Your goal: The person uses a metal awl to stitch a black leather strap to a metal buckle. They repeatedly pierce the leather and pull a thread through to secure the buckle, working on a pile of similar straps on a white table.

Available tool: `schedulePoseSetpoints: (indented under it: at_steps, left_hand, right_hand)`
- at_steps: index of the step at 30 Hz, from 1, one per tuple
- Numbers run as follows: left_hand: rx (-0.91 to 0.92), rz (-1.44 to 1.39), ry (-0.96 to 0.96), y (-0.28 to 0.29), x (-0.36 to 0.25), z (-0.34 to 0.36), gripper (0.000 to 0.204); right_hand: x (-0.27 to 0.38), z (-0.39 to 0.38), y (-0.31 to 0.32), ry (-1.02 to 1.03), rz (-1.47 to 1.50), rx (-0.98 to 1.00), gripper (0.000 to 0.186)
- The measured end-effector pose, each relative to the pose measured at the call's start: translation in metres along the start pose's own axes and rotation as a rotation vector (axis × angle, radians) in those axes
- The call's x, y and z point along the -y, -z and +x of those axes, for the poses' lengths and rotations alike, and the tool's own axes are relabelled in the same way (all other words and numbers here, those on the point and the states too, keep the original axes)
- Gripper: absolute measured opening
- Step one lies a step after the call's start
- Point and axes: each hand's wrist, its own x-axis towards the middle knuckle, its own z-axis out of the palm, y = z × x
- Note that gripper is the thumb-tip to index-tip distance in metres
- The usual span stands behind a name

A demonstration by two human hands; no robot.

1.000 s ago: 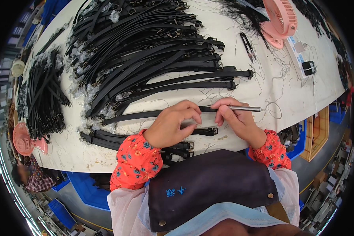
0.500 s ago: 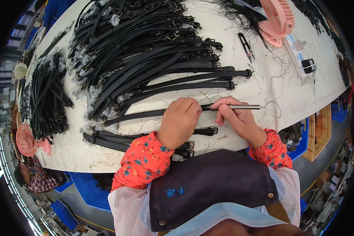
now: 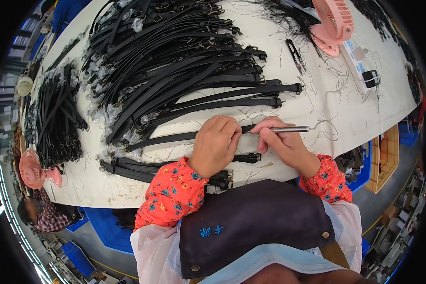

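Here, blue bin (image 3: 104,230) of dark pieces (image 3: 124,217), right grip (image 3: 288,144) holding silver tool (image 3: 294,128).

Left hand (image 3: 215,146): back up, fingers (image 3: 230,127) curled | right hand (image 3: 283,142): thumb and fingers pinched | forearms (image 3: 171,194): angled inward

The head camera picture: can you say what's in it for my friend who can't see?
A person's right hand holds a slim silver tool near a black strap, and the left hand covers part of it. Beyond them on a pale table lie many black buckled straps, with a pink fan upper right.
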Motion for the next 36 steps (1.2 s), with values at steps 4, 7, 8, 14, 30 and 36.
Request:
schedulePoseSetpoints:
  at_steps: [4,7,8,14,30,36]
  left_hand:
    - [-0.010,0.003,-0.005,-0.002,0.002,-0.001,0.016]
    - [-0.010,0.002,0.002,-0.002,0.002,-0.001,0.015]
    - [-0.007,0.002,0.006,-0.002,0.002,-0.001,0.015]
    - [-0.006,-0.007,0.005,-0.001,0.001,0.000,0.015]
    - [0.016,-0.125,0.105,0.001,0.004,-0.001,0.012]
    - [0.019,-0.473,0.412,0.015,0.017,-0.003,0.006]
  right_hand:
    - [-0.001,0.000,-0.001,0.013,-0.007,-0.005,0.025]
    - [-0.002,0.000,0.000,0.020,-0.019,-0.002,0.025]
    - [-0.002,0.000,0.000,0.021,-0.021,-0.002,0.025]
    - [0.001,0.000,0.000,0.015,-0.041,0.007,0.026]
    - [0.003,0.001,0.000,0.004,-0.017,-0.001,0.026]
    - [0.005,0.001,0.001,0.080,-0.067,0.009,0.026]
